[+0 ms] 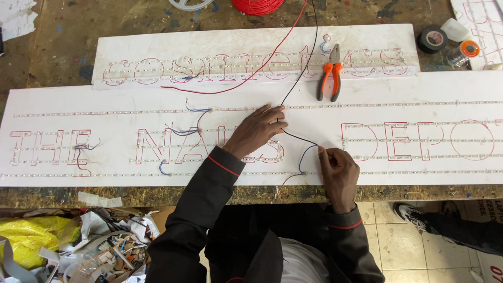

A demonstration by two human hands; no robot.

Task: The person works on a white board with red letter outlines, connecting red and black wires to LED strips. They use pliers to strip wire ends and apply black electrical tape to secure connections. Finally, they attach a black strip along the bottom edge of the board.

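A thin black wire (301,137) runs from far across the white sign board (419,89); left hand (258,128) presses it flat, right hand (338,170) pinches its near end in a narrow grip.

Dark jacket, red-piped cuffs, white shirt

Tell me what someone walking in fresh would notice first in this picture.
Two hands at the middle of a long white sign board: the left hand presses flat on it, the right hand pinches a black wire near the front edge. Orange-handled pliers lie just behind, on the board.
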